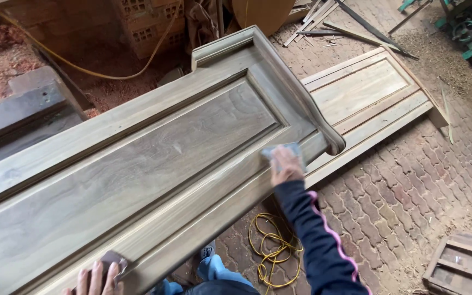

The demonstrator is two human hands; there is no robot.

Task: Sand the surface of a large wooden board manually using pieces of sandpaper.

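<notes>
My right hand [286,166] presses flat on a grey sanding sheet [281,151], fingers spread over it, on the lower frame rail of the large carved wooden panel [137,158]. My left hand [98,277] rests at the panel's near edge, fingers extended over a small brownish piece [111,258]. A paler panel [364,90] lies beyond on the brick floor [405,186]. A yellow cord [271,248] lies coiled below.

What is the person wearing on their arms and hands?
The right arm wears a long dark navy sleeve with a wavy pink stripe running down it. It ends at the wrist, so the right hand is bare, with no glove. The left hand is bare too; only its fingers show, so no sleeve can be seen there.
</notes>
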